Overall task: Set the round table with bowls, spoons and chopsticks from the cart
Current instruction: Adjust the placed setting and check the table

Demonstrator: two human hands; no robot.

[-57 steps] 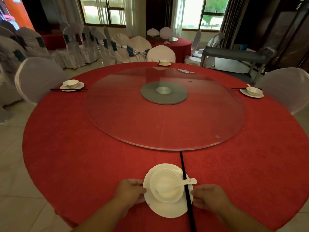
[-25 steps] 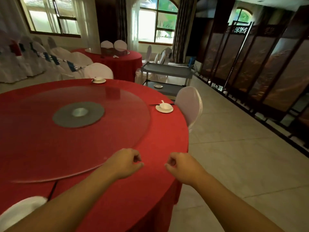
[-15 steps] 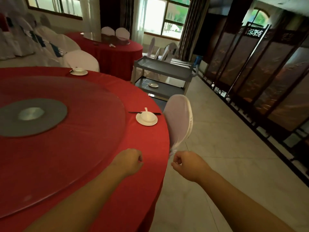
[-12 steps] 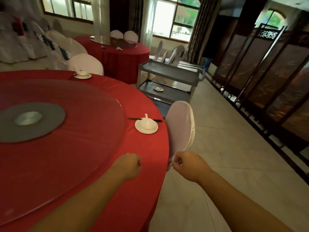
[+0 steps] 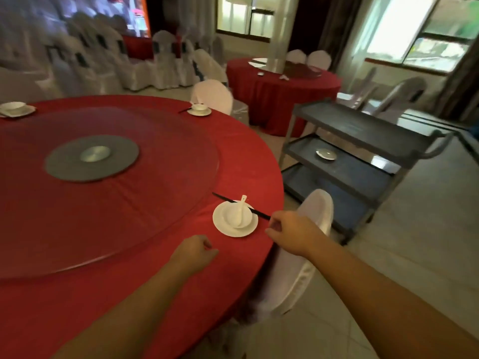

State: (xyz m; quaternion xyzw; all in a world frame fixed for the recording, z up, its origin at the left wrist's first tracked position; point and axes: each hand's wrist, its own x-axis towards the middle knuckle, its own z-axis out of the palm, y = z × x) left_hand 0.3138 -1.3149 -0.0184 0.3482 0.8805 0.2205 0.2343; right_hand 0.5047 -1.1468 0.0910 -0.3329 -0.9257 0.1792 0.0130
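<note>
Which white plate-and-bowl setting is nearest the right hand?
The white round plate just left of the right hand; the other two sit across the red table.

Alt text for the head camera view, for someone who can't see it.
The left hand and right hand, both curled, hover at a red round table beside a plate with bowl, spoon and chopsticks. A grey cart stands beyond.

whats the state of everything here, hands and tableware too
bowl, upright on near plate
spoon, resting in bowl
chopsticks, lying across near plate's far rim
cart, lone plate on middle shelf
left hand, fingers curled, holding nothing
right hand, fingers curled beside chopsticks' end, nothing visibly held
</note>
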